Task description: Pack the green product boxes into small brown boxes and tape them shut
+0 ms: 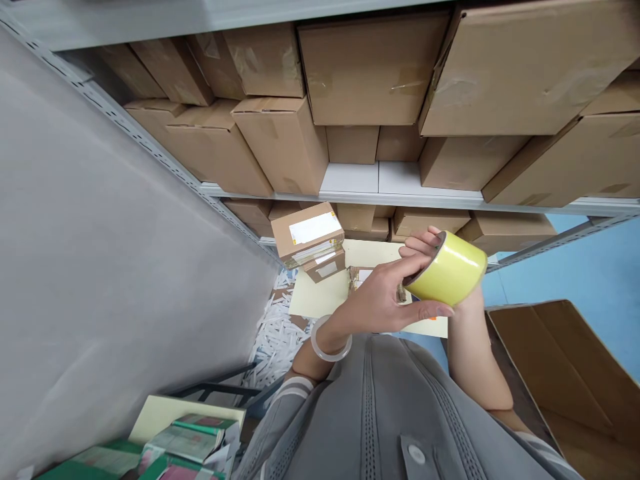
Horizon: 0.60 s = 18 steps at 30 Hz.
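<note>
A wide roll of yellow tape (453, 270) is tilted between my two hands, in front of the lower shelf. My left hand (373, 293), with a clear bangle at its wrist, grips the roll's near left end. Its thumb lies along the outside, and the fingers reach toward the open core. Behind the roll is my right hand (419, 241), mostly hidden; its curled fingertips show past the upper left rim and appear to support the roll. Below the hands, a small taped parcel (359, 275) lies partly covered on a pale yellow board (320, 297).
Stacked parcels with white labels (307, 233) stand left on the board. Cardboard boxes (375, 67) fill the metal shelving (350, 195) ahead. Shredded paper (280, 333) covers the floor by the grey wall (125, 233). An open carton (565, 360) is at right; green packs (190, 440) lie lower left.
</note>
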Motion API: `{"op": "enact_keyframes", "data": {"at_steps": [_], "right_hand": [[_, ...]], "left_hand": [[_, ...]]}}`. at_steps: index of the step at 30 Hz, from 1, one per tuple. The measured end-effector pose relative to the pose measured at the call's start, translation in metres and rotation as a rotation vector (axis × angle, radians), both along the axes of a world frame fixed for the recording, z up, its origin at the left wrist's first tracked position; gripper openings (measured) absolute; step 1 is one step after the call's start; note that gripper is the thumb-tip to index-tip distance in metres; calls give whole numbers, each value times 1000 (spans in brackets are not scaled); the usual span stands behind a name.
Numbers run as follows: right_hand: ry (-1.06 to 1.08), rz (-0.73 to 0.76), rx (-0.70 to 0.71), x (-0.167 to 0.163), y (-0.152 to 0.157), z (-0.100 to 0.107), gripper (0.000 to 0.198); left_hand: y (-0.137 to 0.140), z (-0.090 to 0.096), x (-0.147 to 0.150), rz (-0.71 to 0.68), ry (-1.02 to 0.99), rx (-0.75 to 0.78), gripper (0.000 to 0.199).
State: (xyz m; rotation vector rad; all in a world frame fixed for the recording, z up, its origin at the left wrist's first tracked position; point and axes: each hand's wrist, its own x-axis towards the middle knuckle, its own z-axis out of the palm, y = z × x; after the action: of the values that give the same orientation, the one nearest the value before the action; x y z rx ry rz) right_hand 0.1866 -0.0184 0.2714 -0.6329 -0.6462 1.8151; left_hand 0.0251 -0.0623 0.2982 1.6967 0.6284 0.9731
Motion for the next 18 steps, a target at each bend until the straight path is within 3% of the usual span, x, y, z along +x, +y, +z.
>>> {"op": "enact_keyframes", "data": {"at_steps": [4,9,13,18], "right_hand": [[30,1,3,-1,3,-7,35],[71,-16,-28,-5,-3,-1,23],[18,-93,18,-10,-12,4,46],[60,-95,71,-16,-10,-4,40]], "left_hand": [[0,-2,4,61,-31,-13,49],[0,-6,9,140,-88,-97,50],[-1,-8,13,227,-119,-140,49],[-6,-10,18,247,-71,-84,46]]}}
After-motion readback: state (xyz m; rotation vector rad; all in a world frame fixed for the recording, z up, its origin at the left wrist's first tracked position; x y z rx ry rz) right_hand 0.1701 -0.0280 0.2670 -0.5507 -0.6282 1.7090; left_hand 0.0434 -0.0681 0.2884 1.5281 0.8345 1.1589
